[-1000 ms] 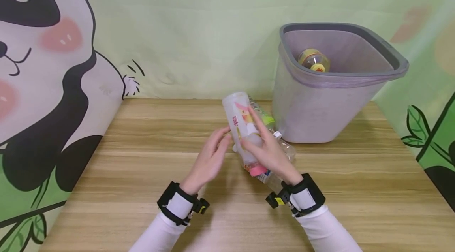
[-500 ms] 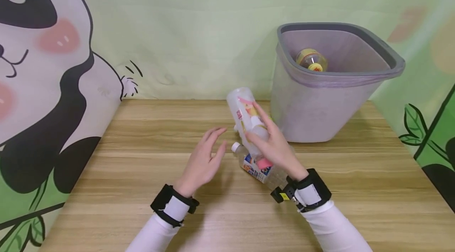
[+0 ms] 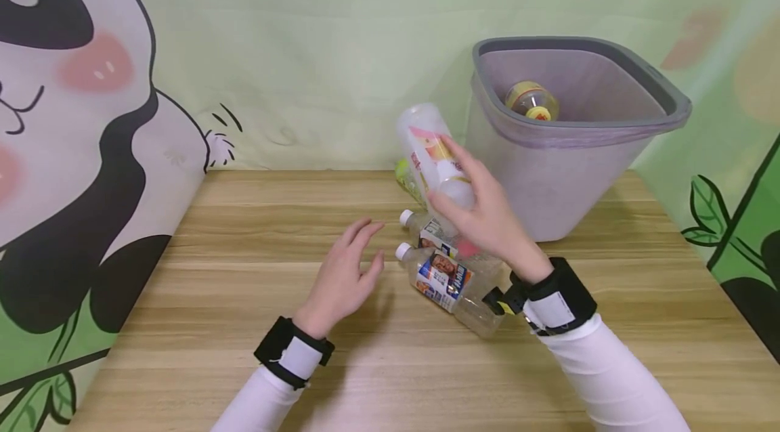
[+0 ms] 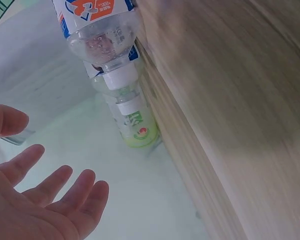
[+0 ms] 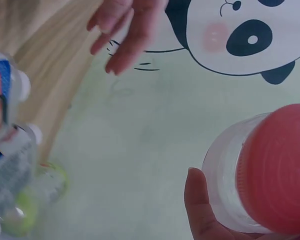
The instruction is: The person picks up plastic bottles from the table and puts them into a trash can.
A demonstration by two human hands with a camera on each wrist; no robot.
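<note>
My right hand (image 3: 496,219) grips a translucent white plastic bottle (image 3: 426,147) round its side, raised over the table. The bottle leans, its base up and its pink screw cap (image 5: 280,170) pointing down toward the wrist. Below it lie two clear bottles with white caps: a front one (image 3: 441,283) with a blue and orange label, and another (image 3: 429,232) just behind. A bottle with green ends (image 3: 405,178) shows partly behind the held one. Left of them my left hand (image 3: 341,276) hovers with relaxed, spread fingers and nothing in it.
A grey-lilac bin (image 3: 542,188) stands at the back right of the wooden table (image 3: 256,215). Inside it a clear bottle with a yellow cap (image 3: 531,101) is visible. A printed panda backdrop (image 3: 317,80) rises behind the table.
My right hand has lifted the white bottle up and slightly right, uncovering the clear bottles below. My left hand has drawn away from the bottle, a little to the left.
</note>
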